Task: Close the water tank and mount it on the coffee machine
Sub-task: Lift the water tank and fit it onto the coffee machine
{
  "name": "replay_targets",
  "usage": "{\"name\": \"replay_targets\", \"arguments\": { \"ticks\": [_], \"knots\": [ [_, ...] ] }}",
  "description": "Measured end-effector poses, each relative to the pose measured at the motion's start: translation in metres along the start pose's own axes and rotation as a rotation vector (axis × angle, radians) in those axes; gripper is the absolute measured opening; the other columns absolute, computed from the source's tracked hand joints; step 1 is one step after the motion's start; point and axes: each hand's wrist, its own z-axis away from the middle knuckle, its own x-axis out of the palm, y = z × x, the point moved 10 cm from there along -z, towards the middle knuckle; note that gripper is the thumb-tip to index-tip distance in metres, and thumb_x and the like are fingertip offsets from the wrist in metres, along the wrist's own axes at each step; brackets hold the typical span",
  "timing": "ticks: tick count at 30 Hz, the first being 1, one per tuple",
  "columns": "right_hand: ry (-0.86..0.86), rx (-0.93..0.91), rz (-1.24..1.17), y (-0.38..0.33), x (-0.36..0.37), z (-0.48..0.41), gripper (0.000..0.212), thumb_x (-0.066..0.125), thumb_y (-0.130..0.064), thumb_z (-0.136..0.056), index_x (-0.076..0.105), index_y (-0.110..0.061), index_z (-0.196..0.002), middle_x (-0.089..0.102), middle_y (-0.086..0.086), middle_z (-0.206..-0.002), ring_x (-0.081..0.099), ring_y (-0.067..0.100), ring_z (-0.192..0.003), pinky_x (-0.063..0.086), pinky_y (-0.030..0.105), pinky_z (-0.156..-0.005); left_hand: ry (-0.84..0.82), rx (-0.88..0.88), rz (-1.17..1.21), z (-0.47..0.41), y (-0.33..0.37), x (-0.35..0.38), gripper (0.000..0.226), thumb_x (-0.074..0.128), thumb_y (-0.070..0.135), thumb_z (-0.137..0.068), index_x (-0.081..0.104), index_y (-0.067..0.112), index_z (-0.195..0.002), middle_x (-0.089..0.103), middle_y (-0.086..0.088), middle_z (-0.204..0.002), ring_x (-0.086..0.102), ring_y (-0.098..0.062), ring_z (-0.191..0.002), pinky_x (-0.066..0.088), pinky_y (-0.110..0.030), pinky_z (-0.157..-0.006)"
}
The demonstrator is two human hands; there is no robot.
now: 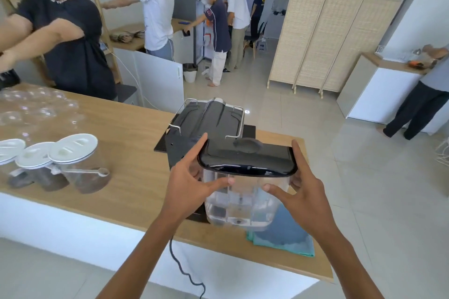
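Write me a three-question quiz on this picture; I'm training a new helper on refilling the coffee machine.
1. True or false: the black lid already sits on the clear water tank.
2. Which hands hold the tank? A) left hand only B) right hand only C) both
3. Fill in: the folded cloth lies on the counter below the tank and is ____ in colour.

Key: 1 true; 2 C; 3 teal.

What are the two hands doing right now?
Left hand: closed on the water tank, gripping its left side.
Right hand: closed on the same tank's right side.
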Motion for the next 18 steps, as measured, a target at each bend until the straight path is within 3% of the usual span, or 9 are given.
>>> {"name": "replay_targets", "arguments": {
  "ticks": [1,3,4,7,8,11,12,15,18],
  "knots": [
    [0.006,-0.012,-0.024,-0.005,0.008,0.000,0.112,0.075,-0.058,-0.067,0.010,-0.041,-0.157,0.065,0.013,-0.122,0.061,0.036,-0.105,0.052,0.041,-0.091,0.002,-0.002,0.007,0.000,-0.001,-0.008,0.107,0.093,0.030,-0.064,0.035,0.032,-0.154,0.059,0.043,-0.117,0.064,0.010,-0.086,0.045,-0.001,-0.077],
    [0.013,-0.032,-0.063,-0.014,0.025,-0.003,0.110,0.076,-0.050,-0.068,0.012,-0.037,-0.157,0.066,-0.030,-0.117,0.064,0.017,-0.100,0.052,0.016,-0.086,0.003,-0.008,0.018,-0.002,-0.009,-0.022,0.110,0.092,0.043,-0.062,0.032,0.039,-0.154,0.071,0.032,-0.104,0.064,0.008,-0.092,0.047,-0.012,-0.087],
    [0.017,-0.034,-0.077,-0.017,0.033,-0.005,0.110,0.075,-0.051,-0.068,0.011,-0.038,-0.157,0.063,-0.039,-0.114,0.064,0.012,-0.100,0.050,0.012,-0.086,0.005,-0.016,0.031,-0.004,-0.015,-0.028,0.112,0.091,0.052,-0.061,0.030,0.044,-0.153,0.064,0.026,-0.100,0.063,0.003,-0.095,0.047,-0.019,-0.089],
    [0.048,-0.021,-0.099,-0.025,0.055,-0.011,0.115,0.072,-0.064,-0.066,0.006,-0.040,-0.158,0.068,0.007,-0.121,0.063,0.026,-0.109,0.053,0.041,-0.092,0.012,-0.047,0.030,-0.011,-0.035,-0.048,0.113,0.085,0.068,-0.059,0.023,0.052,-0.152,0.049,0.007,-0.103,0.052,-0.013,-0.093,0.041,-0.031,-0.085],
    [0.057,-0.018,-0.109,-0.026,0.062,-0.013,0.115,0.072,-0.063,-0.067,0.005,-0.039,-0.158,0.068,0.007,-0.122,0.064,0.026,-0.110,0.054,0.042,-0.091,0.012,-0.047,0.018,-0.014,-0.040,-0.053,0.112,0.083,0.069,-0.060,0.021,0.053,-0.152,0.045,0.006,-0.103,0.048,-0.014,-0.092,0.040,-0.031,-0.083],
    [0.074,-0.014,-0.138,-0.028,0.080,-0.021,0.113,0.075,-0.048,-0.071,0.006,-0.033,-0.159,0.058,-0.047,-0.117,0.061,-0.010,-0.109,0.045,0.009,-0.091,0.004,-0.017,0.000,-0.021,-0.045,-0.063,0.109,0.082,0.067,-0.064,0.019,0.054,-0.153,0.051,0.010,-0.104,0.049,-0.014,-0.091,0.041,-0.031,-0.082],
    [0.085,-0.007,-0.142,-0.027,0.084,-0.023,0.112,0.076,-0.045,-0.072,0.007,-0.032,-0.159,0.054,-0.054,-0.114,0.059,-0.014,-0.109,0.042,0.005,-0.092,0.006,-0.005,0.003,-0.023,-0.046,-0.065,0.108,0.082,0.064,-0.066,0.020,0.051,-0.153,0.059,0.014,-0.110,0.053,-0.013,-0.093,0.043,-0.029,-0.086],
    [0.125,-0.002,-0.158,-0.029,0.094,-0.029,0.111,0.078,-0.045,-0.073,0.008,-0.035,-0.159,0.053,-0.052,-0.119,0.057,-0.011,-0.116,0.040,0.010,-0.097,0.021,0.030,0.003,-0.029,-0.044,-0.073,0.107,0.082,0.051,-0.068,0.023,0.039,-0.157,0.057,0.019,-0.143,0.057,0.001,-0.124,0.045,-0.024,-0.104],
    [0.137,0.010,-0.163,-0.029,0.105,-0.030,0.110,0.078,-0.044,-0.074,0.007,-0.038,-0.158,0.054,-0.051,-0.119,0.058,-0.008,-0.117,0.043,0.017,-0.100,0.004,0.035,0.015,-0.036,-0.045,-0.078,0.107,0.082,0.049,-0.068,0.024,0.036,-0.157,0.054,0.016,-0.147,0.050,0.002,-0.133,0.042,-0.025,-0.108]
  ]
}}
